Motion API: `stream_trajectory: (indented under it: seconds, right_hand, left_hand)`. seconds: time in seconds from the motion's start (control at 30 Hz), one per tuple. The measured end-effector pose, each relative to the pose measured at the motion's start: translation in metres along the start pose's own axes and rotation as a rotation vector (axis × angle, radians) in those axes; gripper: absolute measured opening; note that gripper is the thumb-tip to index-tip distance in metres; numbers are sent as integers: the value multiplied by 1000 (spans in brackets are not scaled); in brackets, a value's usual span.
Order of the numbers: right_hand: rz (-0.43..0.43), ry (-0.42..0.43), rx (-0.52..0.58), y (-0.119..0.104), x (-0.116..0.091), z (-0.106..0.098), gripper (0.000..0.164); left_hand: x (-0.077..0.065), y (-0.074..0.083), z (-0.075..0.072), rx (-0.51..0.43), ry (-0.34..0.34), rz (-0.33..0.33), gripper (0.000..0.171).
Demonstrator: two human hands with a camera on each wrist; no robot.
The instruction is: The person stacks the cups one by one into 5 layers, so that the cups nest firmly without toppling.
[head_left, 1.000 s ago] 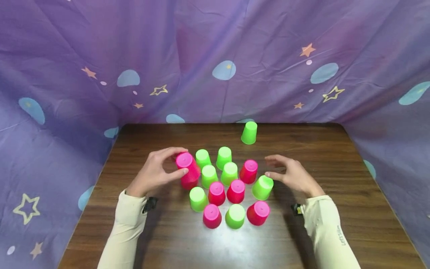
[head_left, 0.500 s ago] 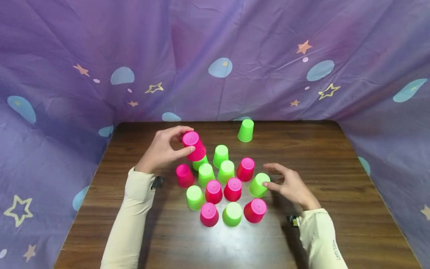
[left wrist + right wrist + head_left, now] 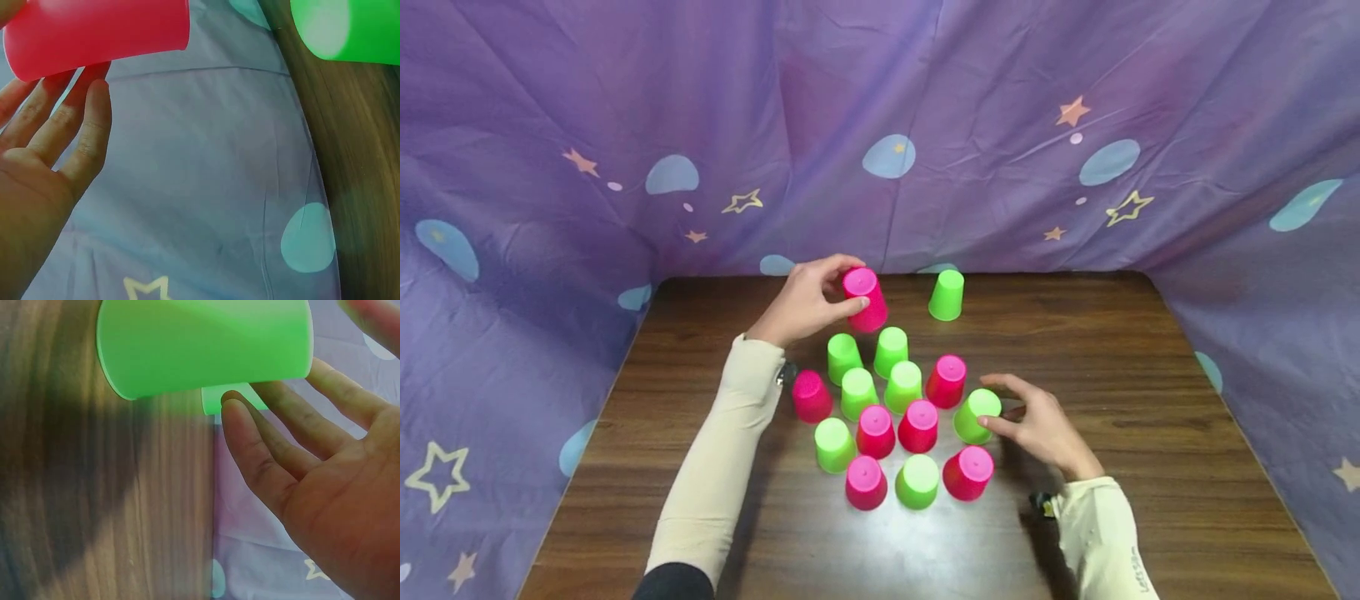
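Note:
Above the far part of the table, my left hand point(image 3: 808, 300) holds a pink cup point(image 3: 867, 298) upside down, thumb in front and fingers behind. In the left wrist view, the fingers point(image 3: 94, 119) lie against the side of this pink cup point(image 3: 100, 31). My right hand point(image 3: 1041, 425) is round a green cup point(image 3: 976, 417) at the right of the group, thumb at its near side and fingers behind it. That cup stands upside down on the table. In the right wrist view, the fingers point(image 3: 294, 419) reach behind the green cup point(image 3: 206, 344).
Several upside-down pink and green cups stand between the hands, among them a pink cup point(image 3: 812, 397) at the left end and a green cup point(image 3: 844, 358) behind. Another green cup point(image 3: 947, 295) stands apart near the table's far edge. A purple curtain point(image 3: 880, 125) hangs behind the table point(image 3: 1075, 333).
My left hand has lifted the pink cup off another pink cup at the left and carried it right and away from me. My right hand has closed in round the green cup.

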State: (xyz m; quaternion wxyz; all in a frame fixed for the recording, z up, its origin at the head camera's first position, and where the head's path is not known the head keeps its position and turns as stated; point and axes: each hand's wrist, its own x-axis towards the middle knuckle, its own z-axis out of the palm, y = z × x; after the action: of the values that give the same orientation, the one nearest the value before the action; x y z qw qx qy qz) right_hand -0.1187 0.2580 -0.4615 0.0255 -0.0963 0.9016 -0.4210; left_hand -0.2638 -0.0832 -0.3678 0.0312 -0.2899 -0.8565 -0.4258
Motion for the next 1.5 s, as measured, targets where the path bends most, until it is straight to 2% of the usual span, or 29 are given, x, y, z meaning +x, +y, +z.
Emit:
stream_trajectory:
  seconds: [0.17,0.4,0.6,0.8,0.97,1.17,1.5]
  right_hand:
    - [7,4,15,-1,-1,2,52]
    - [19,10,32,-1,-1,0,53]
    - [4,18,47,1,-2,5,53]
    - [35,23,49,2,-6,9,53]
    - [23,36,56,1,-7,11,51]
    - [2,69,77,2,-8,13,50]
    - [9,127,103,5,-12,15,45]
  left_hand:
    - [19,-2,8,31,-63,-27,47]
    - [38,-8,16,71,-113,-46,45]
    - [58,-17,25,59,-185,-110,46]
    - [76,-26,35,138,-239,-148,48]
    - [85,-33,42,190,-280,-170,49]
    - [94,-40,51,233,-330,-230,47]
    - [108,-37,72,275,-372,-268,47]
